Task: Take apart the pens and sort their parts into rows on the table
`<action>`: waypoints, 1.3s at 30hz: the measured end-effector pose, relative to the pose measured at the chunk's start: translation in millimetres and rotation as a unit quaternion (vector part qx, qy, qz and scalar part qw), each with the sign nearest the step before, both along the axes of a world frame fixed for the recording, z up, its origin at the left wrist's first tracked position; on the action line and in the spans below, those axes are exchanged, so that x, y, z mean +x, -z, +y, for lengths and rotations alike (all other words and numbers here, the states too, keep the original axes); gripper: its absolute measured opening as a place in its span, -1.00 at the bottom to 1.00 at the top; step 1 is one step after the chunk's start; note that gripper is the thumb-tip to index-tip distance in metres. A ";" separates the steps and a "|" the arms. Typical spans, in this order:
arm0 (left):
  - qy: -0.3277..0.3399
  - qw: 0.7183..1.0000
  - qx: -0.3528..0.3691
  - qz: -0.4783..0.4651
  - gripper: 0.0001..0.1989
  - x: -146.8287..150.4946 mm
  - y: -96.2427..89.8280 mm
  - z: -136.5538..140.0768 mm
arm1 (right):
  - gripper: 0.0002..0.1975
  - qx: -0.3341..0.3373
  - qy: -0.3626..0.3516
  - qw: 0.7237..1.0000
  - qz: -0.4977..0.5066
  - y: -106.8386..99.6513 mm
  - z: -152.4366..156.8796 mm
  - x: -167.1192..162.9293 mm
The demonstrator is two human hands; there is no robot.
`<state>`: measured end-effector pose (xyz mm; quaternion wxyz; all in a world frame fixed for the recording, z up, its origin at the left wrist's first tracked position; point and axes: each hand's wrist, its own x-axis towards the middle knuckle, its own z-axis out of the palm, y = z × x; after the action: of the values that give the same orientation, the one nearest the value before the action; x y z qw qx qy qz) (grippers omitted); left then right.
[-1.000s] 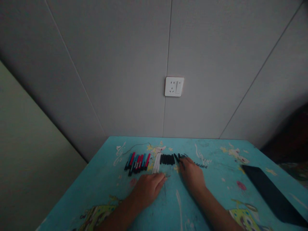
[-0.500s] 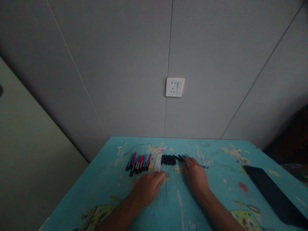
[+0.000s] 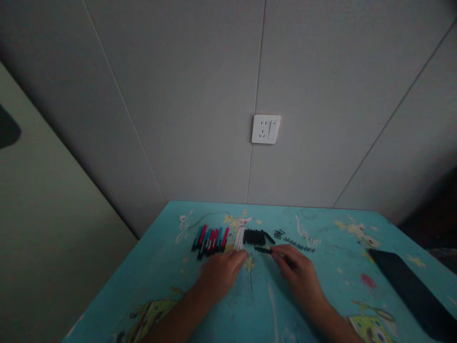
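My right hand (image 3: 294, 269) pinches a slim black pen part (image 3: 263, 249) between thumb and fingertips, pointing left just above or on the table. Close beyond it is a row of short black tubes (image 3: 254, 237), with one tube (image 3: 269, 237) slanted at its right end. My left hand (image 3: 224, 270) lies at the near ends of several thin white sticks (image 3: 238, 239), fingers together; whatever they hold is hidden. Left of the sticks lie several pink and blue pen barrels (image 3: 210, 240) with black ends.
Small black pieces (image 3: 279, 234) and a line of small grey pieces (image 3: 299, 245) lie right of the tubes. A dark flat panel (image 3: 410, 290) rests at the table's right side. The blue patterned table (image 3: 235, 314) meets a grey wall with a socket (image 3: 266, 129).
My right hand has drawn back from the end of the black row, bringing the black pen part nearer to me. My left hand has barely moved. The view has shifted slightly.
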<state>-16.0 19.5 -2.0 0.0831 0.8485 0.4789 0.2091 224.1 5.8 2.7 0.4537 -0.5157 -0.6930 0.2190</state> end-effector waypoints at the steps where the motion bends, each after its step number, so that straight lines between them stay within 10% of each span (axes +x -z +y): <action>1: 0.003 1.000 0.005 -0.003 -0.71 -0.7 -0.3 0.7 | -0.76 -0.011 -0.010 1.000 0.015 -0.7 -2.8 -1.6; 39: 0.045 0.997 0.012 0.054 -0.74 0.0 2.2 -2.7 | -0.80 -0.027 -0.085 0.996 0.025 -4.4 -4.9 -6.3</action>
<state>-16.0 16.8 -4.3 0.0560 0.8804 0.4411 0.1648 217.8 0.8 7.1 0.4366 -0.4608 -0.7169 0.2881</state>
